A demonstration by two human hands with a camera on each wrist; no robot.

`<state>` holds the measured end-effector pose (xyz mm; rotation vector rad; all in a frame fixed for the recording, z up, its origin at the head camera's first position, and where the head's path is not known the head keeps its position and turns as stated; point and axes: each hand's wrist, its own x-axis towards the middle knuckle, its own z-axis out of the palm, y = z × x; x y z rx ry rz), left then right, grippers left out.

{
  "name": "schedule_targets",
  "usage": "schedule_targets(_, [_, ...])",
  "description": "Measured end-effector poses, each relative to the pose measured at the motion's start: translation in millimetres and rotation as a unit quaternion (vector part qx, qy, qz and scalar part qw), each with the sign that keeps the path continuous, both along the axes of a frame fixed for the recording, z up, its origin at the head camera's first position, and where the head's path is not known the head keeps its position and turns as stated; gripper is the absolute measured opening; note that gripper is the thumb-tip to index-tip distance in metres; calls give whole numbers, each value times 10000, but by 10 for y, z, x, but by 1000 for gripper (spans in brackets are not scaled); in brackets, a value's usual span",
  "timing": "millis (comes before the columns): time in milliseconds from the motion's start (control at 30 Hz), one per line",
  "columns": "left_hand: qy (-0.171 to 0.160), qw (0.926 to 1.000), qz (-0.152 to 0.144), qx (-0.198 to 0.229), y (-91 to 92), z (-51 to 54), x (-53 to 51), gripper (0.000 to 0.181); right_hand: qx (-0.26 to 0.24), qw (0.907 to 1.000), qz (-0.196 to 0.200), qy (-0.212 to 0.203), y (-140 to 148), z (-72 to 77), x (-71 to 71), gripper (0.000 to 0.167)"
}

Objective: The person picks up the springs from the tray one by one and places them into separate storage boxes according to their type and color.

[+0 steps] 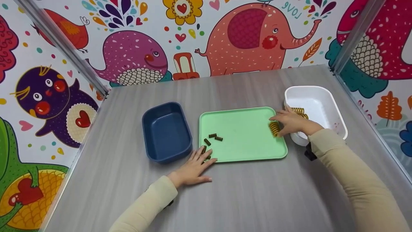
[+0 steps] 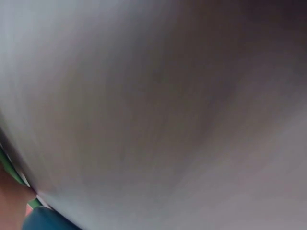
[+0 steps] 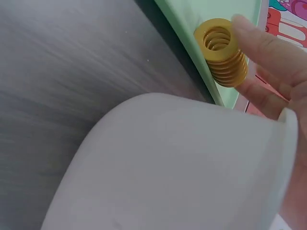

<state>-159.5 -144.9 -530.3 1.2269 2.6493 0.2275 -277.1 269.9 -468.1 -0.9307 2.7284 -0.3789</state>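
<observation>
Head view: with right grip, pinching yellow spring between thumb and fingers, just inside right edge of tray, long axis along it; beneath, side wall of white bin. With left grip, spread over dark springs at tray's near left corner, near blue bin; bare room between grips. Left wrist view: mostly blurred surface; cannot tell grip there. Right wrist view: past bin wall, same pinch, hollow spring end facing camera, beside tray rim.
</observation>
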Motion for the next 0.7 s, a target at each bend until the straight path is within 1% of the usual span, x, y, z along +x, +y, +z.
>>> schedule_targets(133, [-21, 10000, 0, 42, -3, 8, 6, 71, 324, 9994, 62, 134, -23, -1, 5, 67])
schedule_targets(333, [-67, 10000, 31, 25, -4, 1, 12, 71, 651, 9959, 350, 531, -70, -8, 5, 62])
schedule_targets(500, [-45, 10000, 54, -29, -2, -12, 5, 71, 732, 9940, 413, 707, -93, -25, -1, 61])
schedule_targets(700, [-88, 9999, 57, 31, 0, 1, 6, 70, 818, 9933, 387, 714, -103, -37, -7, 59])
